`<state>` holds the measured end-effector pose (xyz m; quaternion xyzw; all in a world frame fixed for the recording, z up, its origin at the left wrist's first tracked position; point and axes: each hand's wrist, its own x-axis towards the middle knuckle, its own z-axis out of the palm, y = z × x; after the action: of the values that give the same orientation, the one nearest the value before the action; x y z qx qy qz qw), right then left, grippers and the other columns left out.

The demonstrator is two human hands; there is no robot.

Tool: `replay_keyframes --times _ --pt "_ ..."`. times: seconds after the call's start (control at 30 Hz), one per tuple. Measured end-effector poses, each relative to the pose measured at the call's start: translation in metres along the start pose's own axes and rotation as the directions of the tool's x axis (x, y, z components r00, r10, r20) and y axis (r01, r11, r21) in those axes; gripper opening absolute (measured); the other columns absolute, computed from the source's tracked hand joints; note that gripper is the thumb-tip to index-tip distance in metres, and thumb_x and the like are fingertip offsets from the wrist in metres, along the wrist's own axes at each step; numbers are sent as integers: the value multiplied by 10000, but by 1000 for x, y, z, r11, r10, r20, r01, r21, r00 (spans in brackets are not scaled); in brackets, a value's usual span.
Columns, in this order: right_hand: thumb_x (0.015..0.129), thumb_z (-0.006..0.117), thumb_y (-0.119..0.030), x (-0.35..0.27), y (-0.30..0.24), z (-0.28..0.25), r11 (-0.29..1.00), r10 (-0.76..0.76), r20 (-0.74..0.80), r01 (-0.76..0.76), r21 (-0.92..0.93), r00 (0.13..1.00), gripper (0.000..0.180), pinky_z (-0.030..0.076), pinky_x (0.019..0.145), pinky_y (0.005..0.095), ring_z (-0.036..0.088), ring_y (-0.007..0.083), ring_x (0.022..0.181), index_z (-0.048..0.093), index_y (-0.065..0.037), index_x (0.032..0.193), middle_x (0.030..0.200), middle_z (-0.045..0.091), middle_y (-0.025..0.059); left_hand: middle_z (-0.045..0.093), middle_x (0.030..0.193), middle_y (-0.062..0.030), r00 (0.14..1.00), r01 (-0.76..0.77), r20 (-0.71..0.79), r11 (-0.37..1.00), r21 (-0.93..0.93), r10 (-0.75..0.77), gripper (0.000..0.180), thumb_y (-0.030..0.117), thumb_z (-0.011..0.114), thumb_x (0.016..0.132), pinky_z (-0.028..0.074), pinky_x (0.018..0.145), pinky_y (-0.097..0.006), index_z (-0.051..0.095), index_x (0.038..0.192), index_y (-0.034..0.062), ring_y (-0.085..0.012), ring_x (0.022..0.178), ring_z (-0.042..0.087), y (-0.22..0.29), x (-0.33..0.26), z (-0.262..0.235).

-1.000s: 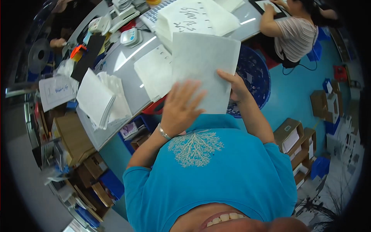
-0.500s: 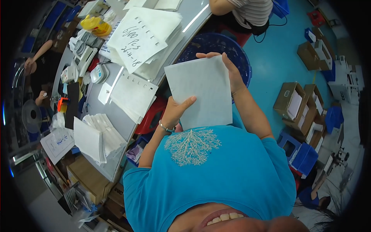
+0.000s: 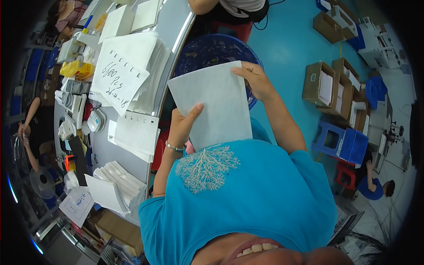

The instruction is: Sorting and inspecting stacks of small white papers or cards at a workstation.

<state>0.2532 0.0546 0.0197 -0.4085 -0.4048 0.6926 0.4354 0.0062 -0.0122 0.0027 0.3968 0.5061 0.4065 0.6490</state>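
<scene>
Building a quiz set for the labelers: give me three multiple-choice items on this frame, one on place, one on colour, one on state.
1. Where is the blue basket?
A. On the floor beyond the held sheet
B. On the grey table
C. On the blue stool

2. What colour is the person's shirt?
A. White
B. Teal blue
C. Red

3. How is the white sheet held?
A. Lying flat on the table
B. Pinched in one hand only
C. Held up in both hands

Key:
1 A: the basket shows past the sheet's top edge, on the floor beside the table.
2 B: the shirt is teal blue with a pale branching print.
3 C: the left hand grips the sheet's lower left edge and the right hand its upper right corner, clear of the table.
</scene>
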Motion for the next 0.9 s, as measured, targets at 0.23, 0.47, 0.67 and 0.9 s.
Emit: replay_keyframes --times 0.23,0.47,0.67,0.9 --pt "893 587 -161 2 -17 -12 936 -189 20 186 -300 982 245 501 708 229 634 119 812 671 19 1037 919 683 84 683 786 -97 995 -97 44 974 204 89 381 342 687 863 486 594 -250 670 957 -26 -135 669 635 14 -2 13" --pt "846 614 -121 2 -25 -4 830 -166 -144 59 -554 976 185 487 642 223 617 92 708 693 8 953 794 679 38 647 614 -85 915 -386 121 750 537 385 366 347 624 905 432 480 -277 683 880 -14 -145 528 614 25 -10 24" --pt "884 588 -156 7 -21 -7 874 -143 -56 100 -475 988 228 505 683 237 631 106 806 669 -1 1031 902 682 49 672 701 -95 966 -241 -5 902 359 260 346 315 653 892 464 555 -263 672 927 -28 -129 618 625 10 -9 17" --pt "951 514 -282 21 -19 -24 904 237 265 -312 293 935 366 527 815 317 643 177 951 586 -11 1187 1113 640 77 675 843 -83 991 -106 -64 987 123 115 390 320 694 863 484 640 -252 651 1001 -42 -119 747 620 -3 -4 10"
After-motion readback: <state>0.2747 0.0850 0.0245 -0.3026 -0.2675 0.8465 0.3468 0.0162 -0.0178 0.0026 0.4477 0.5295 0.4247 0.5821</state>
